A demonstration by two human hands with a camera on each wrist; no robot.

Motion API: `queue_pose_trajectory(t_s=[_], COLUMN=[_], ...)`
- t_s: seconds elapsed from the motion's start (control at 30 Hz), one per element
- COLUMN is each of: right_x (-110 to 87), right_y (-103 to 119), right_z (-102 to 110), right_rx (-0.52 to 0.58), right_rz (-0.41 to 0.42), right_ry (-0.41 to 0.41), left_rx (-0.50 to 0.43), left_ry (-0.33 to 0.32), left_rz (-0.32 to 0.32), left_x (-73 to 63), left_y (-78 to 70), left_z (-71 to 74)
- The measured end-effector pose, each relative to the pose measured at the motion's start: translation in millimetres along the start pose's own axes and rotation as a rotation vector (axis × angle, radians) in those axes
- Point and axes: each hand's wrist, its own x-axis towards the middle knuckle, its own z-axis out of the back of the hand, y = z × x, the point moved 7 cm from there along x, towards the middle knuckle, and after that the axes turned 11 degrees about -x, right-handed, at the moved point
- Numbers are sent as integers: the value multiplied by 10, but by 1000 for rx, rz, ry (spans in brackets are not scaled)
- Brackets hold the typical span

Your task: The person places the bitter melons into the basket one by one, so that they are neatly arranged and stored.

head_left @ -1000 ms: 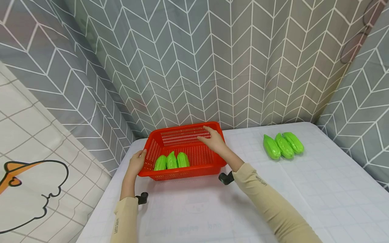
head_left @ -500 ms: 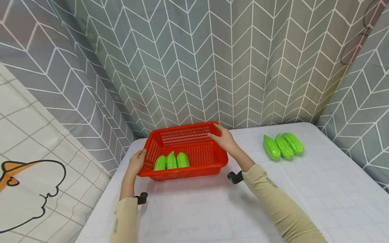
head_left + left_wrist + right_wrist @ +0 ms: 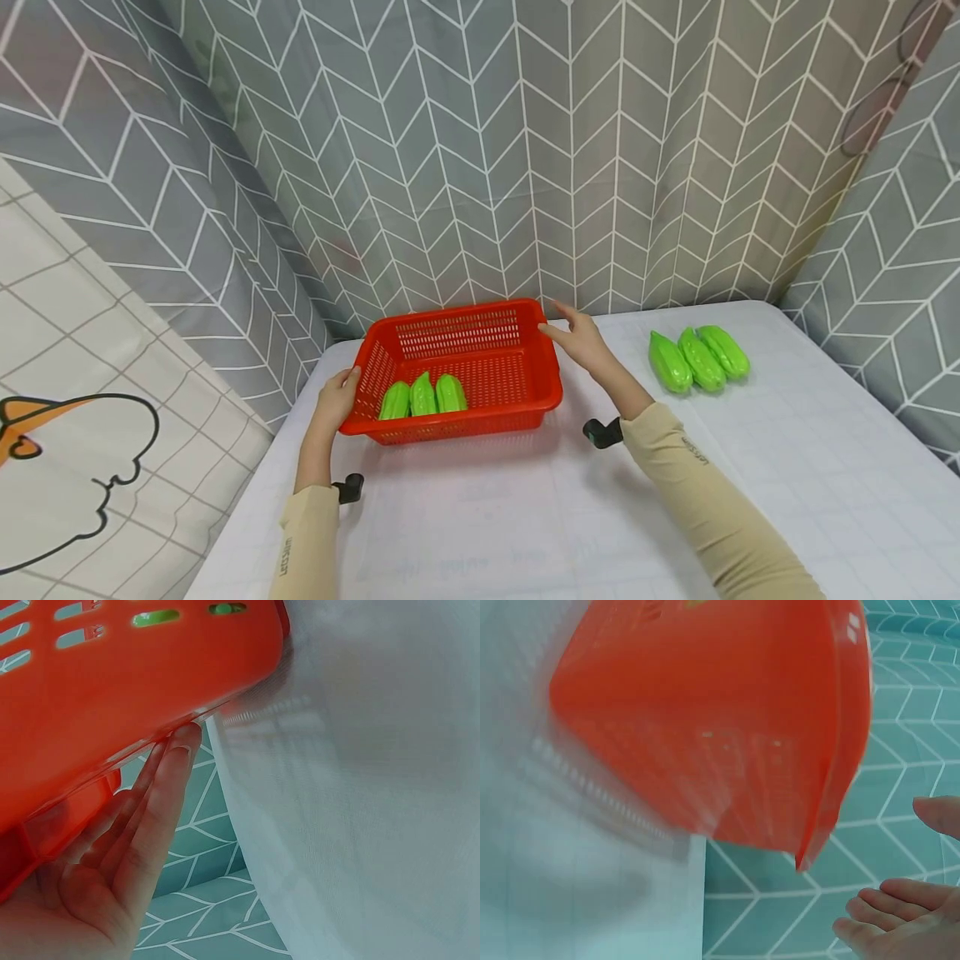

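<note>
A red plastic basket (image 3: 480, 367) with slotted walls stands toward the table's back. My left hand (image 3: 336, 402) holds its left rim, and in the left wrist view the fingers (image 3: 154, 817) reach up against the basket's outside. Inside, along the near left, lie three glossy green, ridged, gourd-like pieces (image 3: 423, 395). Just off the basket's right rim is my right hand (image 3: 585, 340), thumb and fingers spread, holding nothing. The right wrist view shows a gap between this hand (image 3: 907, 919) and the basket wall (image 3: 705, 735).
Three more green gourd-like pieces (image 3: 699, 360) lie side by side on the white tablecloth (image 3: 480, 517), to the right of the basket. A grey chevron-patterned curtain (image 3: 480, 167) hangs directly behind the table, with more cloth on both sides.
My right hand has moved rightward, from over the basket's inside to beyond its right rim. The left hand, the basket and the green pieces have stayed nearly still.
</note>
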Motion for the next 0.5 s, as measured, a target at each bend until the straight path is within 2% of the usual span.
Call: queue_pose_trajectory(t_s=[0.5], right_x=[-60], right_y=[-460], right_z=[403], right_rx=[-71], right_rz=[-50], right_ry=[-40], left_rx=[3], left_ry=[-1], left_rz=[4], left_x=[-4], left_y=[-5], left_z=[-2])
